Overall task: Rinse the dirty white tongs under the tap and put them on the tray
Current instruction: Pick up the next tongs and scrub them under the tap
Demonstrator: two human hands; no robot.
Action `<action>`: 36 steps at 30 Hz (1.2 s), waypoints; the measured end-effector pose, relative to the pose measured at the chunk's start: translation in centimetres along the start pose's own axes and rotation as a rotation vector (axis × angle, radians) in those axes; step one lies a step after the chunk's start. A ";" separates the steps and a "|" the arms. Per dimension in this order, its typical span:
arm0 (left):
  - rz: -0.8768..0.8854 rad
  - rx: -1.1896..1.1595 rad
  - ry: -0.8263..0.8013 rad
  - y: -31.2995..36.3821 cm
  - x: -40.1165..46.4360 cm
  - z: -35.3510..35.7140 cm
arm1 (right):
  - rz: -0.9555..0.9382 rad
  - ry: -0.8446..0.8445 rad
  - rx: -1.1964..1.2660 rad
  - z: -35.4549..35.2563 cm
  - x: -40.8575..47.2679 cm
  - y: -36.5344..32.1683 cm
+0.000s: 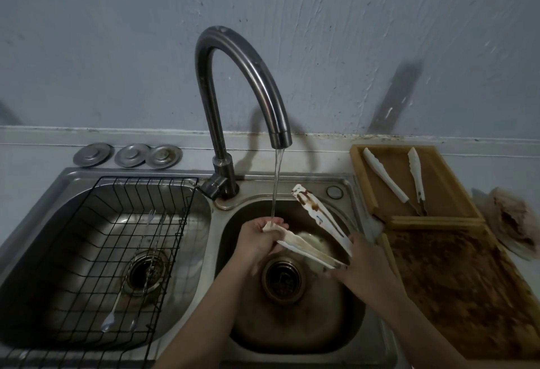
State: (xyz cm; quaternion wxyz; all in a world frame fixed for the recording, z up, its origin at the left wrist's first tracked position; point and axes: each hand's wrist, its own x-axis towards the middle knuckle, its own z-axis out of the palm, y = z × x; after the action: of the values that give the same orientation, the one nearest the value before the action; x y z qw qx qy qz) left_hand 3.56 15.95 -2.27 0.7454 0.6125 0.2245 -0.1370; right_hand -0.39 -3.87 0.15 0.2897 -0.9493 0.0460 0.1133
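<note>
Grey plastered wall [380,32] behind a steel double sink [359,295] set in a pale counter [35,146].

Tap [233,76]: curved dark metal spout, running; thin stream falls into the right basin.

Tongs [309,247]: white, held over the right basin above the drain [281,278]. Arms spread apart. Lower arm's tip sits under the stream; upper arm points up and back, its tip smeared with brown residue.

Left hand [257,241]: fingers curled round the tip of the lower arm, right where the water lands.

Right hand [362,263]: grips the hinge end of the tongs, fingers wrapped about it.

Tray [455,193]: wooden, on the counter just right of the sink. Two white tongs lie in it, one to the left [384,175], one to the right [416,174], apart from each other.

Board [455,281]: wooden, in front of the tray, covered in brown stains.

Crumpled stained paper [514,222]: right of the tray, blurred.

Left basin: black wire rack [117,252] holding a long spoon [117,304] and thin metal utensils, kind unclear.

Three round metal sink plugs [128,155]: in a row on the counter behind the left basin.
</note>
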 end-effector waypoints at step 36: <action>0.081 0.078 0.155 -0.9 -1.7 3.4 | -0.039 0.087 -0.093 0.4 0.1 -2.0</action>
State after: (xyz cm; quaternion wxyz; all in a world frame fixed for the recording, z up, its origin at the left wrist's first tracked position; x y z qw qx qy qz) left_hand 2.24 12.31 -1.70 0.7064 0.6585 0.2508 -0.0675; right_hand -0.02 -1.99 0.84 0.2449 -0.9665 0.0345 0.0681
